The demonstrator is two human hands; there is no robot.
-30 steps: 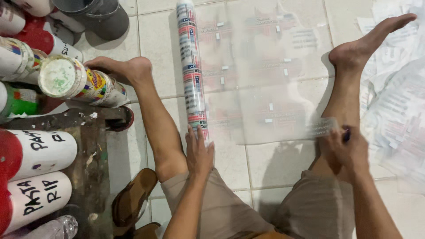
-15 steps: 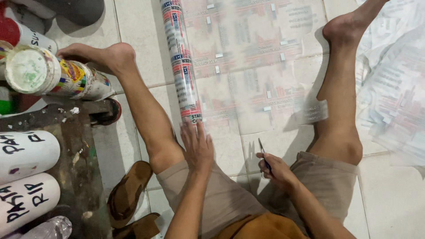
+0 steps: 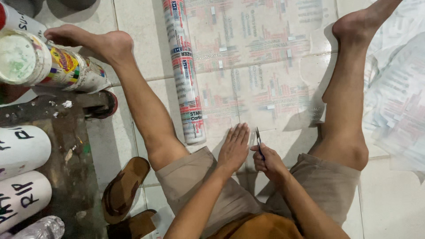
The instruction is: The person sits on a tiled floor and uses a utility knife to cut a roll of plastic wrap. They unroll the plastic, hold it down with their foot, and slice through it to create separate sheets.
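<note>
I sit on a tiled floor with my bare legs spread around a printed clear plastic sheet [image 3: 265, 66]. The sheet unrolls from a printed roll [image 3: 183, 75] lying along my left leg. My left hand [image 3: 233, 148] lies flat, palm down, on the near edge of the sheet, fingers together. Close to its right, my right hand [image 3: 268, 161] grips a small dark-handled blade [image 3: 258, 140], point up, at the sheet's near edge.
A dirty metal cart [image 3: 57, 146] at the left carries white cylinders [image 3: 20, 148] and a paint-stained can [image 3: 40, 64]. Brown sandals [image 3: 124, 190] lie beside my left thigh. Loose printed plastic sheets [image 3: 398, 97] are piled at the right.
My right hand has swung from beside my right knee to the sheet's near edge next to my left hand, carrying the blade. The left hand shifted right off the roll's end.
</note>
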